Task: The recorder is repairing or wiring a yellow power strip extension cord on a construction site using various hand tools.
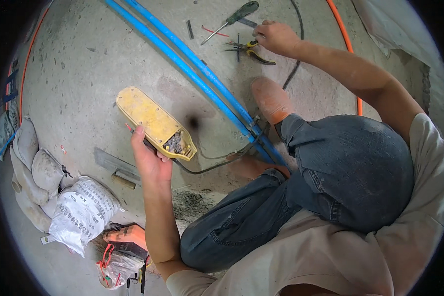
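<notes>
yellow case [148,116], one, sits gripped in the left hand [154,162]; right hand [278,37] curls by one pliers [252,53], its hold unclear.

Building or renovation site, bare concrete floor [84,81], blue pipes [207,72], sack [84,211], trowel [112,163], pliers [248,49]

- Casing [143,117]: bright yellow, scuffed with greyish smudges and small dark dots; dark grey pieces [175,143] show in its open end.
- Pliers [253,53]: yellow and black handles.
- Screwdriver [240,14]: dark green handle, silvery shaft.
- Two long pipes [182,61]: vivid blue.
- Hose [344,29]: bright orange.
- Cable [300,29]: dark grey to black.
- Trowel [114,165]: dull grey blade, tan handle.
- Trousers [350,167]: dark blue-grey denim, visible stitching lines.
- Shirt [261,246]: pale beige.
- Shoe [271,96]: dusty pinkish orange.
- Sack [84,212]: white, patterned with dark print.
- Floor [84,59]: mottled grey, flecked darker.
</notes>
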`<state>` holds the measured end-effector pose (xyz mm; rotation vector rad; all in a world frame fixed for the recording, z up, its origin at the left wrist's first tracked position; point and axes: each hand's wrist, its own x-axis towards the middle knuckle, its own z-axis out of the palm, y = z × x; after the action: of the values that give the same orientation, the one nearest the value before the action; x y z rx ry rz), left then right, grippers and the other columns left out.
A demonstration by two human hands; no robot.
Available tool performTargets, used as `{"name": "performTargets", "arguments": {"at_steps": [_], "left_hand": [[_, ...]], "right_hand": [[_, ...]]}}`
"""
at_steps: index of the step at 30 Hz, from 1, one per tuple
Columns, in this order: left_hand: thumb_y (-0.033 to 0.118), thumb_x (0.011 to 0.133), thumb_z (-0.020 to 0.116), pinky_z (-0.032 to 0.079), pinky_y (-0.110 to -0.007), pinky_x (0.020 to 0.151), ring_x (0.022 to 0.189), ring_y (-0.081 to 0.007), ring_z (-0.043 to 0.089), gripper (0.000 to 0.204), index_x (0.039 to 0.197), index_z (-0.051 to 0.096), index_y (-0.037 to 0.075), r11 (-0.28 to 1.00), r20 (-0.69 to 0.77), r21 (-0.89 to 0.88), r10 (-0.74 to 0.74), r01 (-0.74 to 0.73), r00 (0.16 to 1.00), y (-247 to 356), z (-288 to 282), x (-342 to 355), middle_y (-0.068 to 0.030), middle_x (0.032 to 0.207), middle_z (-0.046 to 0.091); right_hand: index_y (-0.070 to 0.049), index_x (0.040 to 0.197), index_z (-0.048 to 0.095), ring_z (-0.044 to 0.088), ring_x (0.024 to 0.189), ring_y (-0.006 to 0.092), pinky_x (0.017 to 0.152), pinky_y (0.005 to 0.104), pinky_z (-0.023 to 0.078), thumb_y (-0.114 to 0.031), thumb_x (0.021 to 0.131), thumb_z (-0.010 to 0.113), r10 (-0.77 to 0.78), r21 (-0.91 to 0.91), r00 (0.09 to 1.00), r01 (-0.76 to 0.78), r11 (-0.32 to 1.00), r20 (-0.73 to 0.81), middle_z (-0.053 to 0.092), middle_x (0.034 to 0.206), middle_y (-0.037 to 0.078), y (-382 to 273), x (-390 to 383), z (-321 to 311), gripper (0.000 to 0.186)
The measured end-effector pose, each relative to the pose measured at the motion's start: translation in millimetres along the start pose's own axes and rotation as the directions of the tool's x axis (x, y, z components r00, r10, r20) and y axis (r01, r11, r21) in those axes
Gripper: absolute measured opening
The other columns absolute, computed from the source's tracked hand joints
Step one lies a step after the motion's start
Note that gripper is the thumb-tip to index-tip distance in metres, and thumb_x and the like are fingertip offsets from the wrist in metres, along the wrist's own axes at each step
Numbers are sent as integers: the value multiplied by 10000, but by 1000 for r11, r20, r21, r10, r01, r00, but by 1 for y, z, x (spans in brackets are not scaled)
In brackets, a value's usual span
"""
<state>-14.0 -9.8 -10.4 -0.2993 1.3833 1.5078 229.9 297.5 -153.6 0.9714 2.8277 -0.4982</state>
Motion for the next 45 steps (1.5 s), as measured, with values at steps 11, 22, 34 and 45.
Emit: {"name": "performTargets", "arguments": {"at_steps": [11, 22, 34, 45], "left_hand": [[346, 897, 523, 310, -200, 339, 457, -65, 432, 383, 1130, 528, 42, 999, -131, 10, 47, -46, 990, 2, 9, -6, -62, 886, 620], [285, 904, 516, 542, -292, 633, 907, -204, 647, 402, 1223, 505, 40, 994, 29, -93, 56, -54, 998, 1, -19, 0, -89, 1111, 624], [360, 875, 516, 386, -217, 400, 647, -93, 594, 436, 1179, 534, 47, 990, -72, -49, 126, -129, 989, -1, -13, -5, -50, 1013, 645], [323, 888, 521, 479, -342, 896, 1061, -219, 591, 500, 1273, 476, 8, 993, -35, -25, 116, -117, 993, -4, -17, 3, -115, 1196, 590]], "right_hand": [[-88, 1154, 595, 541, 1105, 304, 935, 443, 434, -320, 785, 634, -124, -144, 986, 140, 980, 109, 586, 1109, 142, -17, -19, 4, 438], [-75, 1246, 499, 517, 1128, 328, 960, 457, 412, -264, 758, 669, -119, -199, 993, 117, 973, 4, 554, 1169, 150, -16, -28, 23, 551], [-30, 1224, 516, 582, 1022, 374, 903, 426, 471, -82, 776, 560, 245, -4, 965, -245, 969, 94, 563, 1119, 219, 32, -76, -3, 452], [24, 1163, 592, 639, 757, 247, 733, 372, 508, -136, 875, 599, -654, 643, 725, 398, 654, 216, 646, 833, 141, -116, -44, -131, 329]]}}
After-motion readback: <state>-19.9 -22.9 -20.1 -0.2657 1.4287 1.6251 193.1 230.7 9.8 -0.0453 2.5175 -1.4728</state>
